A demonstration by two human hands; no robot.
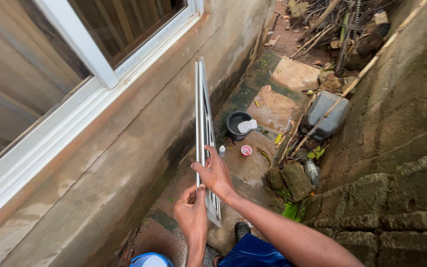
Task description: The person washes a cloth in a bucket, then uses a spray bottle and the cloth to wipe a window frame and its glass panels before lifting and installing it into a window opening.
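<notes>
We clamp both hands on a stack of glass louvre panes (pixel 202 123): right hand (pixel 215 174) at the stack's 5 o'clock, left hand (pixel 192 213) at 6 o'clock below it.

Silver frame (pixel 201 106) — black bucket (pixel 236 124), pink cup (pixel 246 150).

1. There is one view, from a camera worn on the person's head, looking steeply down and forward along a narrow outdoor passage.
2. It sits close above the hands, which enter from 6 o'clock.
3. A house wall (pixel 124 163) with a window (pixel 100 44) fills the 9 to 11 o'clock side.
4. A rough block wall (pixel 401 148) rises at 3 o'clock.
5. The wet ground (pixel 253 163) runs away toward 12 o'clock.
</notes>
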